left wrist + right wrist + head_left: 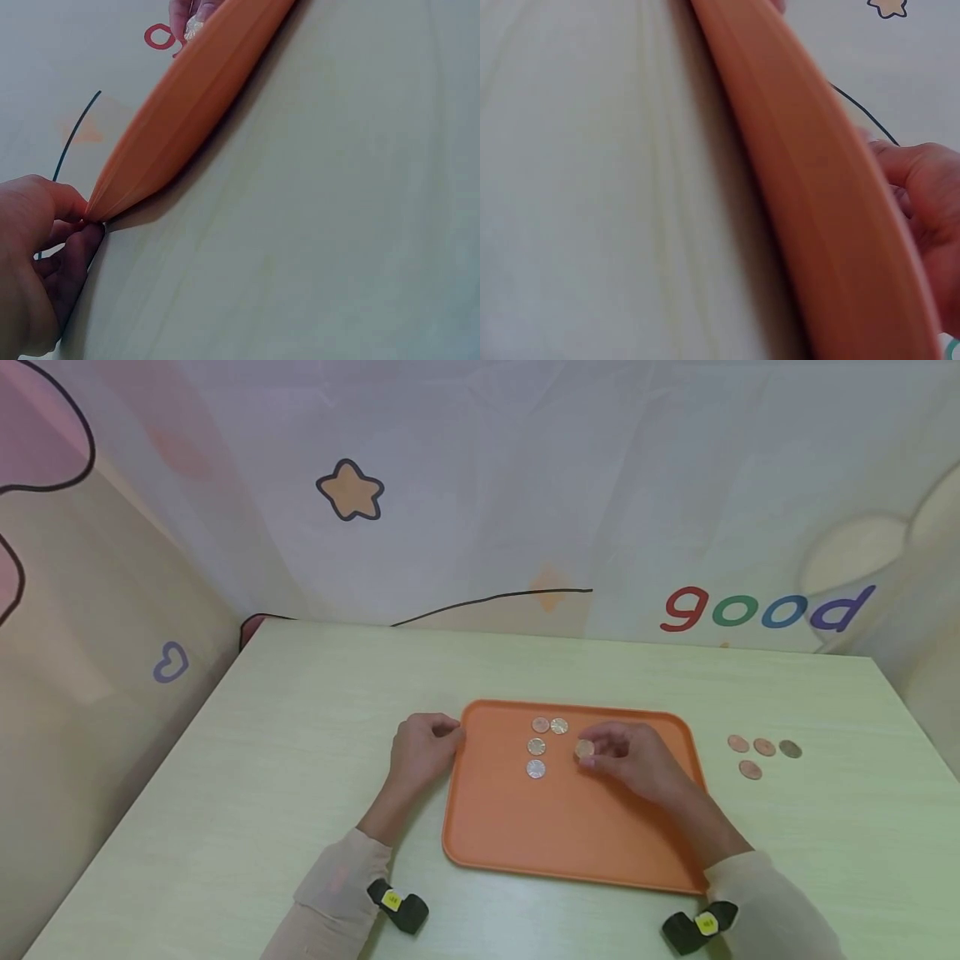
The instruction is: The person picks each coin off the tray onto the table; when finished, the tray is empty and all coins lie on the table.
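Observation:
An orange tray (487,827) lies on the table, with several coins in its upper left part: a copper coin (540,725) beside a silvery coin (558,726), and two more silvery ones below them. At the tray's left rim, my left hand (423,747) pinches the edge near the far corner; the left wrist view shows this hand (49,255) with thumb and fingers at the rim. Over the tray, my right hand (633,760) pinches a pale coin (584,749) between thumb and fingers, right of the coin group. In the right wrist view, the rim partly hides this hand (930,217).
Right of the tray, several more coins lie flat on the table (337,693): copper ones (750,769) and a darker one (790,749). A printed cloth backdrop (480,485) hangs behind the table's far edge.

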### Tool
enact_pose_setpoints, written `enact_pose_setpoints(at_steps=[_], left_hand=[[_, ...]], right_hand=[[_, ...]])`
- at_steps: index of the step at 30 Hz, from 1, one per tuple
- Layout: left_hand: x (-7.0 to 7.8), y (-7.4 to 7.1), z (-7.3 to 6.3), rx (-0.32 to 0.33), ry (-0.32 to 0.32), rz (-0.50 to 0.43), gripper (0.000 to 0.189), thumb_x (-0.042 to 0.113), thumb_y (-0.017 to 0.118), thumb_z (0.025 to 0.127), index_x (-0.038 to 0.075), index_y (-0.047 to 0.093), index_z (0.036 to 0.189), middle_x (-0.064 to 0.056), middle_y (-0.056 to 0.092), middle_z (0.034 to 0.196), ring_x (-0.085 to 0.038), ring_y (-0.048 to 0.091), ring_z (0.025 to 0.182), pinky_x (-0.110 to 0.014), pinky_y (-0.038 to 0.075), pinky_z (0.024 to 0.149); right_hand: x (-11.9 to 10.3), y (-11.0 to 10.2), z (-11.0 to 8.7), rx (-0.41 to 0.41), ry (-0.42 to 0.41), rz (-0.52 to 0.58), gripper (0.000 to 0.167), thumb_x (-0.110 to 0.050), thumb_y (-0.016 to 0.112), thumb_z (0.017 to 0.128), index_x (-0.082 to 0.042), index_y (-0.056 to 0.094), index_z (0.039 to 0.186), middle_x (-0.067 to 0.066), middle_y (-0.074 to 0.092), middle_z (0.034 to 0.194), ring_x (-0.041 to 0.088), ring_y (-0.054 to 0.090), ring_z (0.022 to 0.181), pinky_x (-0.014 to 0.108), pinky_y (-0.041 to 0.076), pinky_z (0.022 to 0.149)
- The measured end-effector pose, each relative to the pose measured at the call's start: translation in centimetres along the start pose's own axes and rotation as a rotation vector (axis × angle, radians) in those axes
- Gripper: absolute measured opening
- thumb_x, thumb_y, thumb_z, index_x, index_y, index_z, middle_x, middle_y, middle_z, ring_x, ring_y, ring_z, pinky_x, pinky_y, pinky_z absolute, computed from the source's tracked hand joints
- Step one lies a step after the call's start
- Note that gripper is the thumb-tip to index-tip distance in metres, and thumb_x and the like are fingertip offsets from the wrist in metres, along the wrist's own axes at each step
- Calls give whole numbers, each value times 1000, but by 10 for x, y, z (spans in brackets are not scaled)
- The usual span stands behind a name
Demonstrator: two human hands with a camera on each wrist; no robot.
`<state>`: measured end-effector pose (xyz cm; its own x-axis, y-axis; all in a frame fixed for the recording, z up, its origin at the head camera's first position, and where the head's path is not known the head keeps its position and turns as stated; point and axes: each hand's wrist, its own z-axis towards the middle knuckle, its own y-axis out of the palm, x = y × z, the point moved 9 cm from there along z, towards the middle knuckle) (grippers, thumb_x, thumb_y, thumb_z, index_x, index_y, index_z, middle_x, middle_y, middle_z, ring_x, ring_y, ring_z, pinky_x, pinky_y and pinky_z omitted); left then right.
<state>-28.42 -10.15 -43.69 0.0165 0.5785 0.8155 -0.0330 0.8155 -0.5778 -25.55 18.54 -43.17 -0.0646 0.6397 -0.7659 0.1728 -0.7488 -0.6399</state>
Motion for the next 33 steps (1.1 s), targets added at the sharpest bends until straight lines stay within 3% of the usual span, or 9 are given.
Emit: enact_pose_setpoints(at_steps=[15, 33], left_hand=[[-3, 1, 0, 3, -6, 6, 17, 20, 67, 87, 12, 82, 90, -3, 78, 83, -14, 67, 73, -26, 50, 66], [-3, 1, 2, 1, 7, 5, 17, 18, 67, 87, 12, 82, 90, -4, 79, 83, -13, 65, 71, -25, 49, 64]], right_hand=[[8, -10, -4, 31, 60, 52, 34, -17, 79, 88, -7, 73, 120, 8, 69, 91, 19, 62, 82, 21, 52, 68], [13, -25, -8, 66, 55, 99, 37, -16, 78, 88, -2, 71, 122, 9, 68, 95, 12, 63, 80, 19, 54, 69]])
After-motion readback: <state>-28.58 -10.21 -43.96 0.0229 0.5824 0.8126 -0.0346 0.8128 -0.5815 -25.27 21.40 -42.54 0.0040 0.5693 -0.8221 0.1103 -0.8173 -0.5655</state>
